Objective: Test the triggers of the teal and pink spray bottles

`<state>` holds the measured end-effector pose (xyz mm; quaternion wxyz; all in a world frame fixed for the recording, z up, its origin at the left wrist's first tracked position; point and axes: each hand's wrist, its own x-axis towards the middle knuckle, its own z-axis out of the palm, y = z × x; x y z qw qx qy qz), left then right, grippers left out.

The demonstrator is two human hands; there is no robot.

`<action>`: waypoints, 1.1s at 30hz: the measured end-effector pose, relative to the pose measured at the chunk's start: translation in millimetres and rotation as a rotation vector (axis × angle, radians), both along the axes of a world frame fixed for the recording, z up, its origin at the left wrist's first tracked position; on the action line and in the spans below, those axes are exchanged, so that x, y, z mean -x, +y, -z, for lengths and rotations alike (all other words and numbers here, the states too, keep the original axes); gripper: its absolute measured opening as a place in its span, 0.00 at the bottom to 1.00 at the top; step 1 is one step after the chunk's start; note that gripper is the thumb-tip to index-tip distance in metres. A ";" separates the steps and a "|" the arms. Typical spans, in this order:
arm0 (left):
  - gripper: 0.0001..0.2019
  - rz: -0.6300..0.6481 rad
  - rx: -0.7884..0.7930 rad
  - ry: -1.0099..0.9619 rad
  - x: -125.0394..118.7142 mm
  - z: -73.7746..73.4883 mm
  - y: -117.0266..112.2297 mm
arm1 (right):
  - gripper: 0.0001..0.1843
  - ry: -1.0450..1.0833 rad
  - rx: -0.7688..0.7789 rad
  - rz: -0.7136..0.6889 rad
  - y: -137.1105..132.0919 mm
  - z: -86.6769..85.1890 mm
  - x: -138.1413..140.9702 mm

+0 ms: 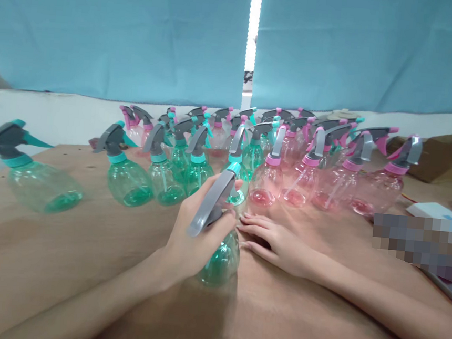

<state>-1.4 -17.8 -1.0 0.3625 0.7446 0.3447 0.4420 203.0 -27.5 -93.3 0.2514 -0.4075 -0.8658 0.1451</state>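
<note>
With our left hand (187, 248) clamped around the neck of the near green spray bottle (221, 264) and our right hand (278, 244) open on the surface (83, 262), we risk toppling the bottle just beyond (237, 197) by over-pushing.

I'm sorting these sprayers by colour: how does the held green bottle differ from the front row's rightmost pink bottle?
The held green bottle is green-tinted with a turquoise tip; the rightmost pink bottle is pink-tinted with a pink collar.
The green one is in the left grip; the pink one stands untouched.
The green one is nearer the camera than the pink.
Both have see-through bodies.
</note>
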 end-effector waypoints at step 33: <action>0.21 -0.065 -0.030 0.018 4.6 2.0 5.7 | 0.21 0.011 0.015 -0.011 0.2 -3.7 0.1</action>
